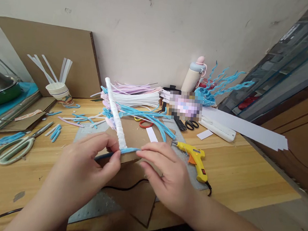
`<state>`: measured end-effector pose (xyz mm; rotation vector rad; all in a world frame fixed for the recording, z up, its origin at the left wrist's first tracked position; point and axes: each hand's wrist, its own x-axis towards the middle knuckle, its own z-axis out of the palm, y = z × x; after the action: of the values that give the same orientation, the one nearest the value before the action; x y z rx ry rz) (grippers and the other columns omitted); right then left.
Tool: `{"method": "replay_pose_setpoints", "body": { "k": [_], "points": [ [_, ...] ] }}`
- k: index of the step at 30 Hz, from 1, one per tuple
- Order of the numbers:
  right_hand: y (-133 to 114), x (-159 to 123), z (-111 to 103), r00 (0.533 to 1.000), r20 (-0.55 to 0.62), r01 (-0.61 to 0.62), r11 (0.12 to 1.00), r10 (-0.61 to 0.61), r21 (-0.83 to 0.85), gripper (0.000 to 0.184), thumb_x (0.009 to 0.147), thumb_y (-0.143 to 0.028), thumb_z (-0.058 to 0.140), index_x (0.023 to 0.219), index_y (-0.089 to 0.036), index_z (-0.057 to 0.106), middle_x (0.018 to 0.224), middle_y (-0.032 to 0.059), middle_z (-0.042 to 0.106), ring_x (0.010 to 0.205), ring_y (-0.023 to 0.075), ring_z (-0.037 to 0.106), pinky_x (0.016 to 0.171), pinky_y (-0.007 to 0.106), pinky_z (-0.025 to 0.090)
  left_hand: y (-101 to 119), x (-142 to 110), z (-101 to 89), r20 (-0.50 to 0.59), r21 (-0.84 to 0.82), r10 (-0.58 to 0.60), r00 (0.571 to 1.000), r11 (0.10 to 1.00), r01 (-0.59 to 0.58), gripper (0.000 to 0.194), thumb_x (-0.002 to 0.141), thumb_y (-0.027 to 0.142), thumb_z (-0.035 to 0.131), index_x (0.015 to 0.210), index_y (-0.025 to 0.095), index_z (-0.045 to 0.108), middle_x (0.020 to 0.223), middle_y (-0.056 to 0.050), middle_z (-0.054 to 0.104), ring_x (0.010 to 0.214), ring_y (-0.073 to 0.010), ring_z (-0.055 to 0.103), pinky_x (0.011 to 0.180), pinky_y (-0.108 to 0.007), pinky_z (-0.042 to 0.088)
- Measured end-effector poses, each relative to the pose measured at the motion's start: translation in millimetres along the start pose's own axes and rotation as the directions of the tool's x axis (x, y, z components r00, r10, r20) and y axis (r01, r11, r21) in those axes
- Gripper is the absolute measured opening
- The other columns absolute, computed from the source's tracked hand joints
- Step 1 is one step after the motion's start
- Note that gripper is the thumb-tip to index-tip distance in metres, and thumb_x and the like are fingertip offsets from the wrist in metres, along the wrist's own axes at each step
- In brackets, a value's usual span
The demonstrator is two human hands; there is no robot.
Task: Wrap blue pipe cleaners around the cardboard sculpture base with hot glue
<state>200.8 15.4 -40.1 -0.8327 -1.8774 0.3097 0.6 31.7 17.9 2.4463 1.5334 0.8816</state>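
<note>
A blue pipe cleaner [130,150] lies along the rim of a brown cardboard base [128,158]. From the base rises a white wrapped stick [114,114], leaning left, with pink and blue fuzzy pieces beside its upper part. My left hand [94,157] is closed, thumb and forefinger pinching the pipe cleaner at the rim. The fingertips of my right hand [164,166] press on the pipe cleaner's right end, with the thumb lower down near the cardboard's edge. Part of the base is hidden by my hands. To the right lies a yellow glue gun [194,158].
Green-handled scissors [15,151] and cut blue pieces lie at left, near a paper cup stack [58,90] with white strips. Behind are bundled pipe cleaners [136,98], a bottle [193,76] and black-handled scissors [192,125]. A black cord [127,189] crosses below my hands.
</note>
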Motion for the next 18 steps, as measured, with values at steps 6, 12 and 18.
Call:
{"method": "replay_pose_setpoints", "body": {
  "k": [6, 12, 18],
  "points": [
    [-1, -1, 22, 0.996, -0.044, 0.081, 0.996, -0.079, 0.034, 0.027, 0.089, -0.009, 0.060, 0.115, -0.010, 0.064, 0.106, 0.0125, 0.068, 0.100, 0.0219, 0.061, 0.087, 0.040, 0.053, 1, -10, 0.0, -0.047, 0.068, 0.047, 0.998, 0.997, -0.043, 0.013, 0.083, 0.024, 0.051, 0.072, 0.023, 0.057, 0.071, 0.006, 0.064, 0.064, -0.0078, 0.060, 0.058, -0.018, 0.046],
    [2, -7, 18, 0.988, -0.019, 0.153, 0.985, -0.152, 0.081, 0.033, 0.087, -0.010, 0.054, 0.119, -0.006, 0.062, 0.111, 0.0144, 0.065, 0.105, 0.0227, 0.058, 0.092, 0.041, 0.051, 4, -20, -0.9, -0.091, 0.118, 0.114, 0.989, 0.988, -0.103, 0.014, 0.086, 0.023, 0.050, 0.074, 0.023, 0.057, 0.071, 0.005, 0.063, 0.064, -0.0080, 0.060, 0.061, -0.019, 0.046],
    [5, -8, 17, 0.985, 0.029, 0.164, 0.980, -0.168, 0.109, 0.033, 0.089, -0.015, 0.052, 0.120, -0.006, 0.060, 0.110, 0.0143, 0.064, 0.104, 0.0233, 0.058, 0.091, 0.041, 0.051, -4, -32, 6.3, -0.096, 0.073, 0.182, 0.979, 0.982, -0.175, 0.011, 0.085, 0.014, 0.052, 0.085, 0.025, 0.055, 0.076, 0.006, 0.063, 0.071, -0.0092, 0.061, 0.067, -0.021, 0.047]
  ]
}}
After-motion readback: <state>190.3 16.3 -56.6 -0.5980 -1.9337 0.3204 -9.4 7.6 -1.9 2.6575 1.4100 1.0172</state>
